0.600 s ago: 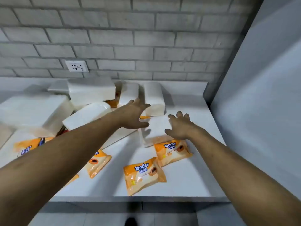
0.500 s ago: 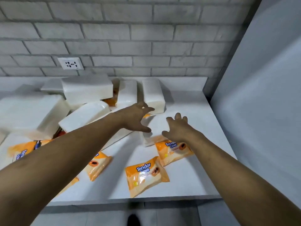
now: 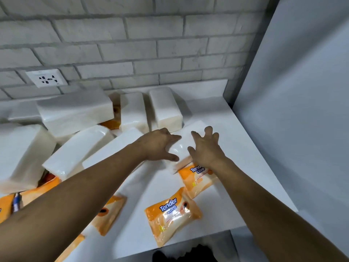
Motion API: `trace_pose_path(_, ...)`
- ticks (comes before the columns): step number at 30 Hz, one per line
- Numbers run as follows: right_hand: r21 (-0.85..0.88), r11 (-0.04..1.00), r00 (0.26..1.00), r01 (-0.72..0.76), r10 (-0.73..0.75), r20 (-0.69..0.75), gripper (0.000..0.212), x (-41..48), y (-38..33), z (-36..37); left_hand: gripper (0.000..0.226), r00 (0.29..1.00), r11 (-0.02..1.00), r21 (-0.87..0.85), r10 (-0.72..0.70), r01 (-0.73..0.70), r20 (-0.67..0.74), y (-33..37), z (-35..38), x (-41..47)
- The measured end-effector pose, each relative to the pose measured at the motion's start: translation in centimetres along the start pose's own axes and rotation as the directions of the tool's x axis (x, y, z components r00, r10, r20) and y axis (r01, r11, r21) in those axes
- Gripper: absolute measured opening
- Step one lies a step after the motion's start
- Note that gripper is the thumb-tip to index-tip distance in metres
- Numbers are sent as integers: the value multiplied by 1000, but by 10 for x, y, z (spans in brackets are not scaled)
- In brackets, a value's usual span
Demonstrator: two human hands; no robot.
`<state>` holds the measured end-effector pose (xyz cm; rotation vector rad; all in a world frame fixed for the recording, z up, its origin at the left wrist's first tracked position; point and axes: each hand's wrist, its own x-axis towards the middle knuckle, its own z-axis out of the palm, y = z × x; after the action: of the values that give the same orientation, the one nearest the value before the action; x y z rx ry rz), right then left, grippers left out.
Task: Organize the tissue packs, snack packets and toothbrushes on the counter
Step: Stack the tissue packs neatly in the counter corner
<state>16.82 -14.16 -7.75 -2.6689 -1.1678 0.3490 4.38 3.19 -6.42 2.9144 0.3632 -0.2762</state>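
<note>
Flanking the tissue pack (image 3: 182, 146), 2 hands' fingers (image 3: 174, 138) touch it.

Looks like a plain home or storeroom nook tbh: white counter (image 3: 236, 140) against a painted brick wall (image 3: 151, 50), a wall socket (image 3: 46, 78), and bulk tissue packs (image 3: 75, 110) plus orange Tender Love packets (image 3: 172, 214) piled up.

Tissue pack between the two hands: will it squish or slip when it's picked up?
Probably squishy: the tissue pack looks like soft paper in thin wrap. Its glossy wrap may be a bit slippery. It's flat and blocky, so it shouldn't roll.
</note>
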Motion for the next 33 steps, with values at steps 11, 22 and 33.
trace_pose_path(11, 535, 815, 963, -222, 269, -10, 45, 33, 35, -7, 90, 978, 968, -185, -188, 170, -84, 42, 7, 46)
trace_pose_path(22, 675, 714, 977, -185, 209, 46, 63, 83, 89, -28, 47, 942, 764, -612, -323, 204, -89, 77, 9, 111)
trace_pose_path(33, 658, 738, 980, -150, 197, 2, 57, 129, 136, -37, 42, 927, 511, -843, -374, 172, -37, 84, 13, 175)
